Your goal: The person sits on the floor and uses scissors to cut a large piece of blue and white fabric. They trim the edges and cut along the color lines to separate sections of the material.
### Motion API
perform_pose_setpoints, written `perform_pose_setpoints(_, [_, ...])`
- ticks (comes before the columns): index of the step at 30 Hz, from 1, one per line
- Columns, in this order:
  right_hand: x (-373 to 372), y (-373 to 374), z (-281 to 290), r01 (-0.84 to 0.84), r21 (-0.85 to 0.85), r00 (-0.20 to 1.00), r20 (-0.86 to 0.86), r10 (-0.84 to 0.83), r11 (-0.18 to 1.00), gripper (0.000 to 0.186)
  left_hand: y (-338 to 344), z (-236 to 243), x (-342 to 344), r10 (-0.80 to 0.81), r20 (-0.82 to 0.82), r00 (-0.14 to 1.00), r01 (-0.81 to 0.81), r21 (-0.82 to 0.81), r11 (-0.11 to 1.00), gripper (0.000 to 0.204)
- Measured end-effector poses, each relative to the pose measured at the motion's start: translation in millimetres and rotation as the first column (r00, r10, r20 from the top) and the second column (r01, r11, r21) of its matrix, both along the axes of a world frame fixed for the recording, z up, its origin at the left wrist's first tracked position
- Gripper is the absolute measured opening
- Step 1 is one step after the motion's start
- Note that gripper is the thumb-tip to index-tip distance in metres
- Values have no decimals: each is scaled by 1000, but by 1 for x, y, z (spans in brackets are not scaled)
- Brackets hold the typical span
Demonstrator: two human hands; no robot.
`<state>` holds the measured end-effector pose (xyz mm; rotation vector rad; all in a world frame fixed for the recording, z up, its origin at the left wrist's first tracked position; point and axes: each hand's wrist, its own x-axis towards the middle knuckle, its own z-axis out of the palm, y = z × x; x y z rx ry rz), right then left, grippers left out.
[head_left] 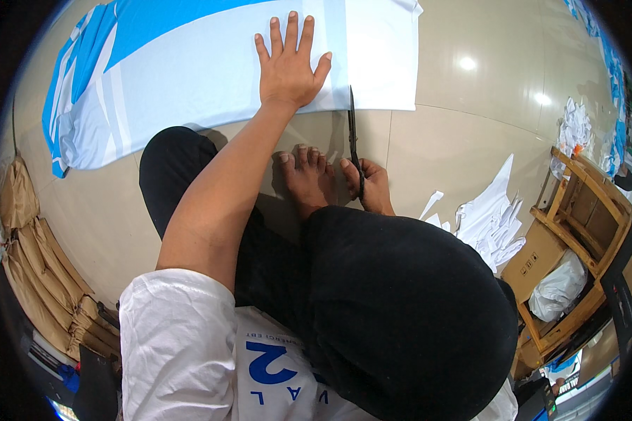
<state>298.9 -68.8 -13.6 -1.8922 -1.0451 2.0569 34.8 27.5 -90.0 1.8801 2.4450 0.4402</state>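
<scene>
A blue, pale blue and white piece of fabric [189, 88] lies spread over the tiled floor. My left hand [288, 74] rests flat on it, palm down, with the fingers spread. Lower down, my right hand [374, 188] is closed around the handles of black scissors [352, 130], which point away from me. Their tip lies at the fabric's near edge, where the pale blue meets a white strip [382, 56]. Part of my right hand and forearm is hidden behind my black-clad knee.
My bare foot [307, 182] is between the scissors and my other leg. White fabric scraps [491, 217] lie on the right, by a wooden frame [576, 210], a cardboard box [534, 252] and a white plastic bag [558, 288]. Brown wrapped bundles [45, 281] stand on the left.
</scene>
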Motion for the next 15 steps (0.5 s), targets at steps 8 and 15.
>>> perform_pose_setpoints(8, [0,-4,-3,-6,25,1000,-26,6,1000,36,-3,-1,-3,9,-28,1000,-10,-14,1000,80])
perform_pose_setpoints(15, [11,-6,-14,-52,29,999,7,51,998,37,-1,0,0,10,-22,1000,-10,-26,1000,80])
